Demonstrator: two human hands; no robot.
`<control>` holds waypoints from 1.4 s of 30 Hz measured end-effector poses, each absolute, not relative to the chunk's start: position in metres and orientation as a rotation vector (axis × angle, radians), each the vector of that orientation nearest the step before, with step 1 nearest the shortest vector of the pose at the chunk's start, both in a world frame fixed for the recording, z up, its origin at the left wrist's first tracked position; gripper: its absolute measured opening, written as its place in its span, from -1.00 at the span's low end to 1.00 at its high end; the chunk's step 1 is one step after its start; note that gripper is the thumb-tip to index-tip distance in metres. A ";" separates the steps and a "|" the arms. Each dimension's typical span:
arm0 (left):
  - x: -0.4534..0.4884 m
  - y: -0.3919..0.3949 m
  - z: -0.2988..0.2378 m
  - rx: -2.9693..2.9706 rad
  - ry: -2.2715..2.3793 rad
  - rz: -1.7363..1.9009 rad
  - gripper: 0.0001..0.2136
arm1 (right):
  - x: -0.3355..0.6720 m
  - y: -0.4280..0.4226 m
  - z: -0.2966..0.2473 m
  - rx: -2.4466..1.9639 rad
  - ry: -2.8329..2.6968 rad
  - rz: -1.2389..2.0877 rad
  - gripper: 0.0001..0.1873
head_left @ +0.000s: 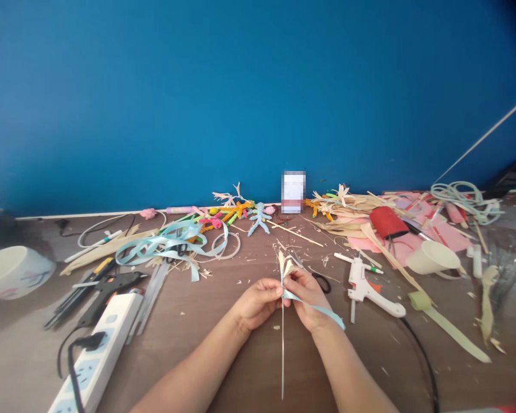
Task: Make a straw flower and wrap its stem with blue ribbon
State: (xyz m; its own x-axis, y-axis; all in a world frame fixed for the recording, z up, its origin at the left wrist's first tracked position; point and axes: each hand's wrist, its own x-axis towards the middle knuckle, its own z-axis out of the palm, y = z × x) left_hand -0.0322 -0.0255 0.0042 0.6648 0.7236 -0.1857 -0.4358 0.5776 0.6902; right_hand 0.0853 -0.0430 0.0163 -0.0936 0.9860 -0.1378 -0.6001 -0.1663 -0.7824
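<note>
In the middle of the head view both hands meet around a handmade flower [282, 264] with pale cream petals on a thin straight stem [282, 355]. My left hand [260, 301] pinches the stem just below the petals. My right hand [307, 295] closes at the same spot on a light blue ribbon [322, 311], whose loose tail hangs over the right wrist. Some ribbon appears wrapped on the stem under the petals. The fingertips partly hide where ribbon and stem meet. The stem points down toward me, its lower end free.
A white glue gun [363, 287] with a cord lies right; a dark glue gun [112, 289] and power strip [105, 350] lie left. Blue ribbon [163, 241], a white bowl [17, 272], a paper cup [432, 258], a red can [388, 222] and husk scraps surround the hands.
</note>
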 end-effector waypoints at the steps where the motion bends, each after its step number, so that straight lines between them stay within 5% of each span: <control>1: -0.032 -0.026 0.003 0.635 0.485 0.708 -0.79 | 0.085 -0.043 0.016 -0.798 -0.663 1.600 -0.80; 42: -0.031 -0.026 -0.004 0.516 0.416 0.685 -0.78 | 0.084 -0.041 0.013 -0.807 -0.650 1.590 -0.73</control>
State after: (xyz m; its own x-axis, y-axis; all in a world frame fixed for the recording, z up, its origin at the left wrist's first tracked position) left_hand -0.0307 -0.0258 -0.0043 0.7026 0.6852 -0.1922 -0.4863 0.6595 0.5732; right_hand 0.0839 -0.0410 0.0132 -0.0825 0.9858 -0.1463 -0.6013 -0.1663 -0.7816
